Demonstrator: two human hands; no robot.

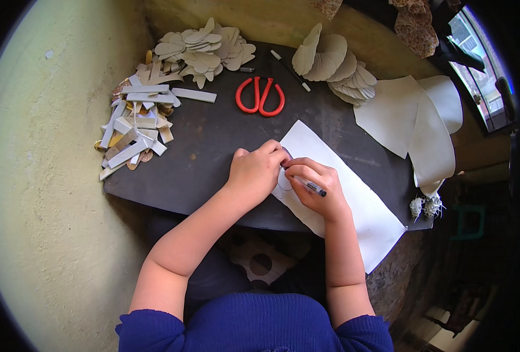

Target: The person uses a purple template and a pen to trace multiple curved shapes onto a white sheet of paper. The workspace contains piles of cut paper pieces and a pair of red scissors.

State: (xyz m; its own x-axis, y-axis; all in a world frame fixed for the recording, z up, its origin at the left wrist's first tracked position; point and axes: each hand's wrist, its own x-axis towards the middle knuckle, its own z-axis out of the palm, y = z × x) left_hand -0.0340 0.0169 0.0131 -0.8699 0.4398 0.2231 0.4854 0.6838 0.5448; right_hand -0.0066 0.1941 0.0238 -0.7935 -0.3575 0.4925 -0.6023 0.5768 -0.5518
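Note:
A white sheet point(357, 202) lies slantwise on the dark table, its near right corner hanging past the edge. My right hand point(324, 193) is closed round a pen point(311, 186) with a clear barrel and dark end, its tip down at the sheet's left edge. Curved drawn lines point(282, 186) show on the white surface just below. My left hand point(255, 169) bears down on the same edge, fingers bent and nearly touching the right fingertips. A small dark rim of something point(286, 154) peeps out under the left fingers; the rest is hidden.
Red-handled scissors point(260, 97) lie beyond my hands on the dark table point(183, 176). At left are piled white strips point(139, 126) and rounded cut pieces point(204, 50). A marker point(290, 70), fanned round pieces point(333, 64) and large pale sheets point(409, 117) lie far right. A wall point(66, 176) borders the left.

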